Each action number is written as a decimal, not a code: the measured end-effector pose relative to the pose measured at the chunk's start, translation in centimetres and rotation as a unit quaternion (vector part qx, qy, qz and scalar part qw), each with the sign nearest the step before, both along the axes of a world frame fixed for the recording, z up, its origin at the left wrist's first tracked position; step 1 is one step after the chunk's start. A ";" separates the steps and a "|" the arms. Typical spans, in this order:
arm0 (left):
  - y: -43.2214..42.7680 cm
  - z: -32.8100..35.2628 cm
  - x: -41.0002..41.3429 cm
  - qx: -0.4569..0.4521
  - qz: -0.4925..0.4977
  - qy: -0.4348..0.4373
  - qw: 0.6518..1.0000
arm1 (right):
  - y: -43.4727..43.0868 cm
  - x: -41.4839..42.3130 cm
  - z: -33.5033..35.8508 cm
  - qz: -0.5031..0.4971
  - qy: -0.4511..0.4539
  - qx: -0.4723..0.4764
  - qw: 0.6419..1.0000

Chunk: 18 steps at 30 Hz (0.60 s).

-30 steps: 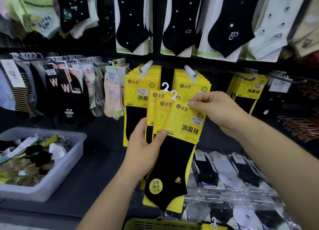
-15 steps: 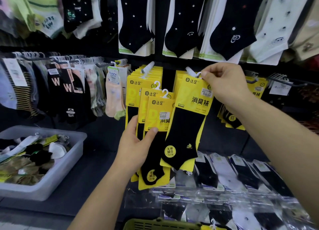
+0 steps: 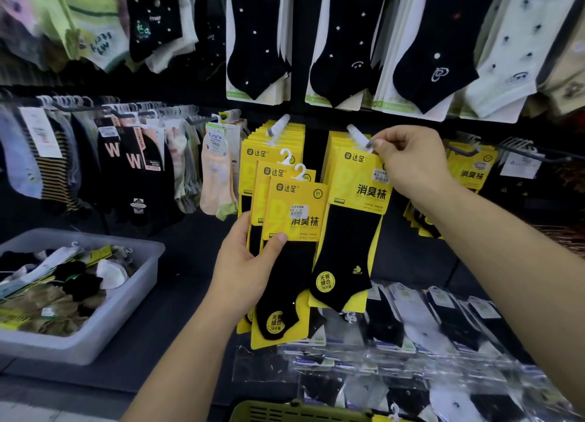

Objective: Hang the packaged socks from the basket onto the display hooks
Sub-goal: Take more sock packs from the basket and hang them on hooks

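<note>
The right grip (image 3: 411,163) pinches the pack (image 3: 357,184) by its top: thread it squarely onto the hook (image 3: 358,135), while the left grip (image 3: 247,269) holds two spares (image 3: 294,211) to its left

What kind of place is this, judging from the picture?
Most likely a shop's sock aisle: packaged socks hang in rows on display hooks, one pack bears a price sticker, and a grey bin holds more socks.

The yellow sock cards (image 3: 361,181) read "达足" and "消臭袜". A round sticker (image 3: 326,283) on the black sock (image 3: 345,241) reads "无骨缝合". The black socks (image 3: 133,181) at left bear "W", and a white tag (image 3: 216,138) reads "TuYaYa".
</note>
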<state>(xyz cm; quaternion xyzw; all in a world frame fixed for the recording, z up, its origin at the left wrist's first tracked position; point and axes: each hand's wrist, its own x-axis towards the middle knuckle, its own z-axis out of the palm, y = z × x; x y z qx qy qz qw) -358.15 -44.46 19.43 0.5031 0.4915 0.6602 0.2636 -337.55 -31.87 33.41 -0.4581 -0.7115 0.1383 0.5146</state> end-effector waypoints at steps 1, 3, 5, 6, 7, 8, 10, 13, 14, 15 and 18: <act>0.0 0.0 0.1 0.000 -0.002 0.001 1.000 | 0.0 0.0 -0.1 -0.007 -0.018 0.011 1.000; 0.0 0.1 0.1 0.002 -0.005 -0.002 1.000 | -0.1 0.0 -0.3 -0.025 -0.060 0.044 0.997; 0.0 0.1 0.1 0.008 -0.002 -0.011 1.000 | -0.2 0.0 -0.4 -0.048 -0.107 0.072 0.990; 0.1 0.2 0.0 0.011 0.000 -0.015 1.000 | -0.3 0.0 -0.5 -0.060 -0.125 0.081 0.987; 0.1 0.2 0.0 0.014 0.001 -0.020 1.000 | -0.5 0.0 -0.6 -0.072 -0.131 0.088 0.985; 0.1 0.2 0.1 0.015 -0.002 -0.024 1.000 | -0.8 0.0 -0.7 -0.084 -0.128 0.100 0.983; 0.1 0.2 0.3 0.013 -0.014 -0.030 0.999 | -1.7 -0.2 -1.1 -0.092 -0.105 0.134 0.981; 0.1 0.1 1.0 0.005 -0.031 -0.032 0.999 | -3.6 -1.2 -2.4 0.002 -0.007 0.070 0.998; 0.1 0.1 1.2 0.003 -0.036 -0.033 0.999 | -4.0 -1.5 -2.9 0.042 0.013 0.019 0.999; 0.1 0.1 1.4 0.002 -0.039 -0.034 0.999 | -4.3 -1.7 -3.4 0.069 0.014 -0.030 0.997; 0.0 0.1 1.9 -0.001 -0.042 -0.043 0.998 | -4.5 -1.7 -4.4 0.087 0.017 -0.113 0.990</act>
